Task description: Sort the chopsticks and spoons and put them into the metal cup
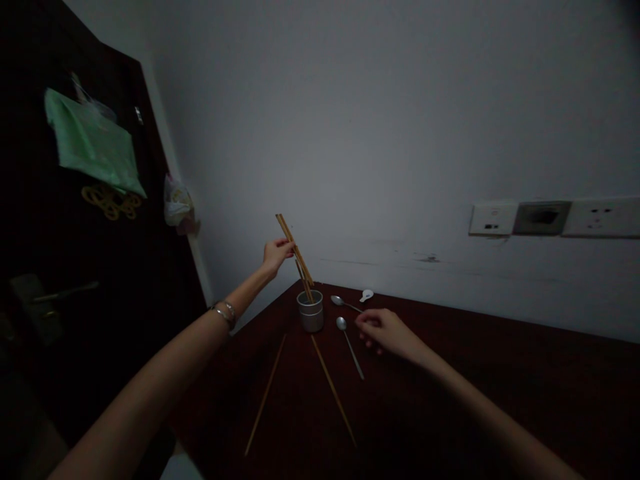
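Note:
My left hand [279, 255] is closed on a few chopsticks [295, 248], held tilted above a grey metal cup [311, 313]. Other chopsticks stand in the cup, leaning left. Over the table, my right hand [379, 329] has its fingers curled, close to the handle of a metal spoon [338, 301]; whether it holds that handle is unclear. A second metal spoon [342, 324] lies just left of this hand. In front of the cup, one chopstick [267, 395] lies to the left and another [333, 389] to the right.
Against the wall, a small white spoon [367, 294] lies at the back of the dark table [450, 400]. Wall sockets [603, 218] are at the right. On the left, a dark door [150, 267] carries a green cloth [95, 143], and a plastic bag [178, 203] hangs beside it.

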Tool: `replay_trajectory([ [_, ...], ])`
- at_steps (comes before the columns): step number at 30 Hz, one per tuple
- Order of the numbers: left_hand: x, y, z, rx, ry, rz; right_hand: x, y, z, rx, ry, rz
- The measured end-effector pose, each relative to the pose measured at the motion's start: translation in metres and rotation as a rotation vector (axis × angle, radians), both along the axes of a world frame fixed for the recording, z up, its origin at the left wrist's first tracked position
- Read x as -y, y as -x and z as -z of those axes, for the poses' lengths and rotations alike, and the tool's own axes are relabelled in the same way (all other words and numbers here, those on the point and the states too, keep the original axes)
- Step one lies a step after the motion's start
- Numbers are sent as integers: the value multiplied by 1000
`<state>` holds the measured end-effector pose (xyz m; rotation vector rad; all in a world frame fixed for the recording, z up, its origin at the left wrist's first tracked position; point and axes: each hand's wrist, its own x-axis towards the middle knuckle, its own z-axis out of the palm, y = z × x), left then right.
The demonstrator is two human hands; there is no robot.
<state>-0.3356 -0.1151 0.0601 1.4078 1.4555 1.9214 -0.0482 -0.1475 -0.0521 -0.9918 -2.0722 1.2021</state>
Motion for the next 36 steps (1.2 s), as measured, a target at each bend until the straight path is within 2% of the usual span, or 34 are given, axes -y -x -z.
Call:
replay_trajectory([
  [2, 11, -13, -14, -47, -5, 89, -3, 2, -14, -107, -78, 44],
  [4, 23, -32, -22, -104, 42, 204, -5, 5, -28, -208, -146, 79],
  [9, 53, -84, -17, -183, 199, 447, 1, 21, -54, -288, -225, 68],
  [13, 63, -104, -7, -182, 226, 507, 8, 31, -55, -301, -212, 6],
  [19, 62, -104, 2, -165, 242, 530, 5, 34, -47, -347, -154, -4],
  [21, 58, -96, -2, -137, 206, 505, 1, 30, -45, -339, -130, 21],
  [24, 45, -69, -20, -70, 92, 368, -9, 17, -38, -291, -84, 76],
  [27, 26, -22, -39, -31, -42, 145, -26, -2, -20, -167, -33, 141],
  [29, 14, 12, -42, -51, -48, -50, -37, -14, -3, -49, -7, 175],
  [30, 9, 29, -38, -89, -13, -126, -43, -20, 6, 27, 5, 179],
  [32, 0, 57, -19, -178, 150, -224, -51, -28, 23, 178, 10, 172],
  [34, -8, 78, 11, -325, 369, -235, -56, -32, 39, 291, -3, 166],
  [36, -15, 89, 48, -504, 578, -214, -59, -31, 50, 355, -11, 160],
])
